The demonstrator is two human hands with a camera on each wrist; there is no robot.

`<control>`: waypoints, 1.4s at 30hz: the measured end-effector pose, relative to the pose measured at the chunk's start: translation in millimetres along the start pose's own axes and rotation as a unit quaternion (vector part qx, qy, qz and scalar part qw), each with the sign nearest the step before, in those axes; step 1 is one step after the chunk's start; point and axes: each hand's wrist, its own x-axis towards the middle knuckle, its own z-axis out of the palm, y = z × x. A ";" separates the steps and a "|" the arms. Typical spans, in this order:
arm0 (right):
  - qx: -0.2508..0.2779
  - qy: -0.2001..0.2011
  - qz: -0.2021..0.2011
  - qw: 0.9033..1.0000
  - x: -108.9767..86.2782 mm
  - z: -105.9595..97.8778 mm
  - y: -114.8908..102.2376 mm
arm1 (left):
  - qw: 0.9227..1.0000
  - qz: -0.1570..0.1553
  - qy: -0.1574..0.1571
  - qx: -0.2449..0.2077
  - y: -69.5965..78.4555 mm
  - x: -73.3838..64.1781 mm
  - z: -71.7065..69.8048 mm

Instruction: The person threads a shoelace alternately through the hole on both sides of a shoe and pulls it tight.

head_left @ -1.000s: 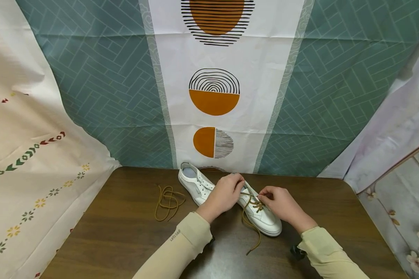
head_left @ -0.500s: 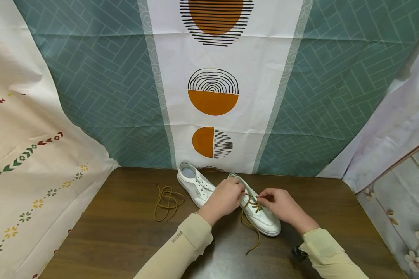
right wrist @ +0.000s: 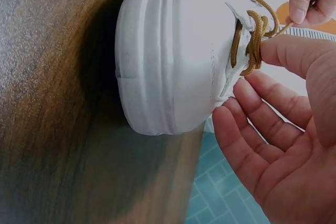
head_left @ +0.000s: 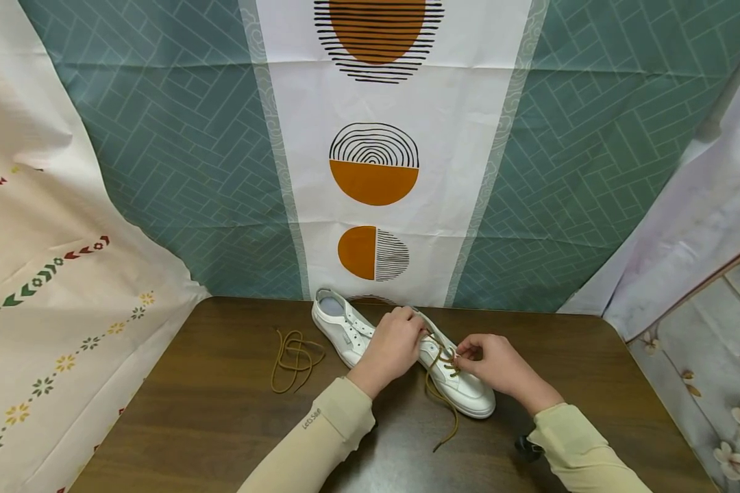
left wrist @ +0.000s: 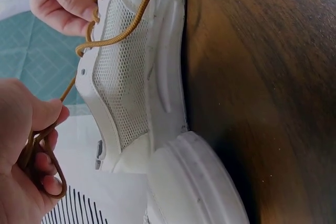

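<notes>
A white sneaker [head_left: 471, 396] with a mustard-brown shoelace [left wrist: 119, 37] threaded through its front eyelets lies on the table, toe toward me. My left hand [head_left: 390, 348] grips one length of that lace near the shoe's opening; in the left wrist view a loop of it is bunched in the curled fingers, and a taut stretch runs up to the shoe. My right hand [head_left: 496, 364] pinches at the lace crossings, thumb [right wrist: 287, 52] against the lace and fingertips by the eyelet edge. The lace's other end hangs over the shoe's side onto the table.
A second white sneaker [head_left: 339, 327], without lace in its visible eyelets, lies to the left, partly behind my left hand. Farther left is a loose brown shoelace [head_left: 297, 356] in a tangle. A patterned curtain [head_left: 376, 205] hangs behind the dark wooden table [head_left: 222, 411].
My left hand dips toward the shoe, then draws back slightly left and away with the lace. The right hand stays at the eyelets, with small finger shifts.
</notes>
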 end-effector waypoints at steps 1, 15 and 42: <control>0.000 0.001 0.000 1.000 0.2 0.5 0.2 | 1.000 -0.004 0.004 -0.002 -0.5 -0.3 0.0; -0.006 0.002 0.007 1.000 1.8 2.7 1.8 | 0.999 -0.017 0.009 -0.045 -4.4 -2.9 -0.3; -0.034 0.029 0.002 0.999 3.6 -1.0 -0.6 | 0.977 -0.022 0.162 -0.136 -10.7 2.5 -6.1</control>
